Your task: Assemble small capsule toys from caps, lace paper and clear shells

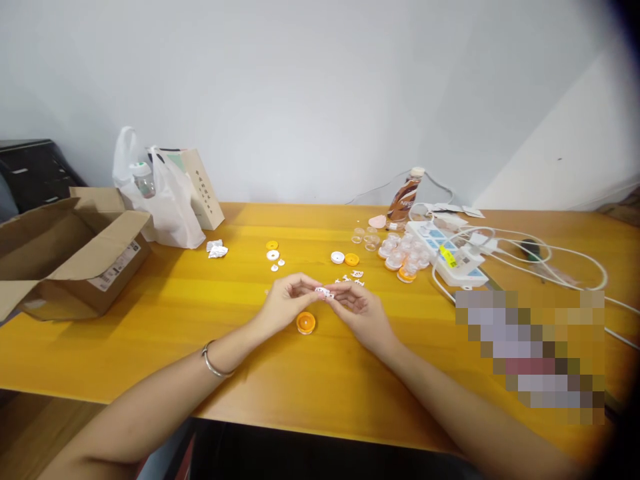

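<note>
Between the fingertips of my left hand (286, 301) and my right hand (361, 315) is a small white plastic piece (325, 292); both hands pinch it above the table. Just below my left fingers lies a round orange part (306, 323) with a white rim under it. Beyond my right hand are several small white plastic pieces (357, 274), partly hidden by the fingers. A white ring (337, 257) and an orange ring (352, 259) lie side by side farther back. Past my left hand sit a yellow ring (272, 245), a white disc (273, 255) and two tiny white caps (277, 265).
An open cardboard box (75, 260) and a white plastic bag (173, 207) stand at left, near crumpled paper (217, 249). At right are clustered clear domed parts (400, 252), a brown drink bottle (406, 195), and a power strip (445, 253) with looping white cables. A pixelated patch covers the right side.
</note>
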Available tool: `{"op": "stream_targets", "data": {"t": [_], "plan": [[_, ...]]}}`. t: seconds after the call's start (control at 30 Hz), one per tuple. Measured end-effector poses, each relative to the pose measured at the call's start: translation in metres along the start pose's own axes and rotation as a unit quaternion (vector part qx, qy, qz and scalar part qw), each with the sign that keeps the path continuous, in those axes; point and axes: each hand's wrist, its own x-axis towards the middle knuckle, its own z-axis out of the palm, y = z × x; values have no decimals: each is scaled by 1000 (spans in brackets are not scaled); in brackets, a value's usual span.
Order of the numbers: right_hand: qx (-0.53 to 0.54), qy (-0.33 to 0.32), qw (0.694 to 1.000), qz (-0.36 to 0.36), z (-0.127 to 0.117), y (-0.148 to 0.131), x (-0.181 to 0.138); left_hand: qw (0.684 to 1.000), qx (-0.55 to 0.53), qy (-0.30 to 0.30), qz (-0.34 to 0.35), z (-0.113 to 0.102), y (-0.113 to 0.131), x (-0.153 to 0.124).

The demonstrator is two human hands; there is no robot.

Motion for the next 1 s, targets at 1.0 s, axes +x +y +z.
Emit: {"op": "stream_targets", "data": {"t": [1.0], "plan": [[-174, -135, 975, -41, 14, 13, -12, 871, 383, -291, 105, -32, 37, -4]]}}
